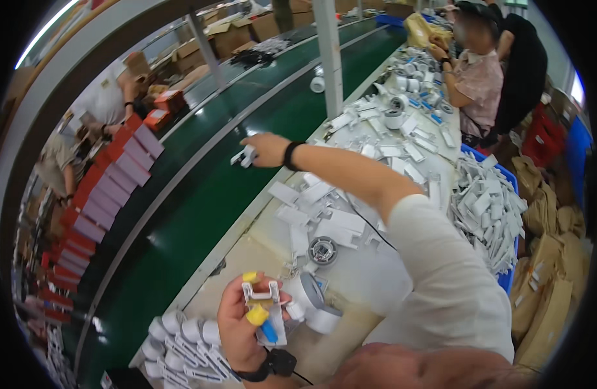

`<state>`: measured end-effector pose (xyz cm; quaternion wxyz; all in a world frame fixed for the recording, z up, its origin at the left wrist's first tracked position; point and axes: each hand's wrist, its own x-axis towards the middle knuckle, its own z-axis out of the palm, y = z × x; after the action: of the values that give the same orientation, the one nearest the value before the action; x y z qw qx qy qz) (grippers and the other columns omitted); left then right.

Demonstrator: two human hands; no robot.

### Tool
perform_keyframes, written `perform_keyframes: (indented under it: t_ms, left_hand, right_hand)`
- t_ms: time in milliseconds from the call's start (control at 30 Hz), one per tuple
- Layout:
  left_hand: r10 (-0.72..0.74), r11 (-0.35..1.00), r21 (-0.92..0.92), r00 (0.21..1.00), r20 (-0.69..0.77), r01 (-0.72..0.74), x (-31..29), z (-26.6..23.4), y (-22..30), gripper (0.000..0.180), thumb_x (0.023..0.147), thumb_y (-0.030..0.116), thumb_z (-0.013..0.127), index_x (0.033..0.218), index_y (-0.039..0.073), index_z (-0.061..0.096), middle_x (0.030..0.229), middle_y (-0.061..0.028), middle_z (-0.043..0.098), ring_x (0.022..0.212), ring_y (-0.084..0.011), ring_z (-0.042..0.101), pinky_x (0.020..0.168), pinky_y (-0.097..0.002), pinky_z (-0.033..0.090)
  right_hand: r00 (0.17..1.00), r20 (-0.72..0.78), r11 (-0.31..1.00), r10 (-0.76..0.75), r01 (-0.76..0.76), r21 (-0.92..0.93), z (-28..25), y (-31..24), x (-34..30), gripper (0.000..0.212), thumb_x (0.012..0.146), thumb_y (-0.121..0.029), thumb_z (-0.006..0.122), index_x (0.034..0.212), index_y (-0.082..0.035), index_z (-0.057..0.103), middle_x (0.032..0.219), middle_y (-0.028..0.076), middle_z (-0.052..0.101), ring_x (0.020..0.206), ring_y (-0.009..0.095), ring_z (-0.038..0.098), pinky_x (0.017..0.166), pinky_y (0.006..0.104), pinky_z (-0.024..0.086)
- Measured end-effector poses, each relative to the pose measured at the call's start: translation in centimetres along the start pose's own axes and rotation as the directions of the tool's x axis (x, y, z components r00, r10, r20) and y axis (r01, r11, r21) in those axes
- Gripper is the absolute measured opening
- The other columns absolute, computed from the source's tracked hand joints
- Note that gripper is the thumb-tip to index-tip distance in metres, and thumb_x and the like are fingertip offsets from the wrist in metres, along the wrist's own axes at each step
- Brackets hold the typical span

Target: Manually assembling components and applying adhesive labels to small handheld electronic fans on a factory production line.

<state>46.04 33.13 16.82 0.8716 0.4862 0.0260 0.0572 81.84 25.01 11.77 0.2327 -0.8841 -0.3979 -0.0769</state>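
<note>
My left hand [237, 318], with yellow coverings on two fingertips, is closed around a white plastic bracket [274, 332]. A blue strip [268, 330] shows on the bracket below the thumb. Right beside it is a white round-headed device [300, 292]; whether it is joined to the bracket I cannot tell. My right arm stretches far out over the green conveyor belt [201, 223]. At its end my right hand [270, 150] is closed on a small white part [246, 156] with dark spots, held at or just above the belt.
White plastic pieces [340, 227] and a round dark-faced part [323, 251] litter the worktable. Finished-looking white units [182, 343] stand in rows at lower left. A blue crate [511, 259] of white parts is at right. Orange-and-white boxes [110, 185] line the belt's far side; co-workers [480, 78] work nearby.
</note>
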Motion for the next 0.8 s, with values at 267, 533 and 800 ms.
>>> perform_keyframes:
  t_ms: [267,533,800]
  left_hand:
    - [0.025,0.962,0.27,0.998,0.064,-0.042,0.8,-1.3,0.2,0.042,0.081,0.015,0.06,0.117,0.003,0.042,0.099,-0.0206,0.057,0.076,-0.0261,0.061,0.059,-0.0325,0.053]
    - [-0.067,0.947,0.314,0.998,-0.015,0.068,0.6,0.5,0.2,0.033,0.088,0.019,0.048,0.117,0.005,0.038,0.091,-0.0154,0.052,0.061,-0.0252,0.06,0.048,-0.0345,0.052]
    - [0.135,0.984,0.138,0.982,-0.136,-0.116,-0.8,2.3,-0.6,0.04,0.09,0.018,0.04,0.127,0.002,0.036,0.097,-0.0139,0.054,0.067,-0.0236,0.062,0.052,-0.0317,0.054]
  right_hand:
    - [0.978,0.089,0.948,0.189,-0.158,-0.276,6.9,3.4,5.1,0.063,0.068,-0.018,0.066,0.127,-0.02,0.043,0.127,0.014,0.041,0.116,0.034,0.041,0.091,0.0434,0.041]
    - [0.999,0.014,0.988,0.05,-0.047,-0.15,1.4,1.1,0.0,0.059,0.061,-0.031,0.072,0.115,-0.019,0.054,0.106,0.016,0.05,0.102,0.035,0.048,0.082,0.0435,0.045]
    - [0.994,-0.105,1.0,-0.021,0.022,0.013,-6.7,2.2,-12.1,0.059,0.064,-0.029,0.072,0.117,-0.012,0.052,0.104,0.019,0.052,0.096,0.035,0.05,0.084,0.0399,0.043]
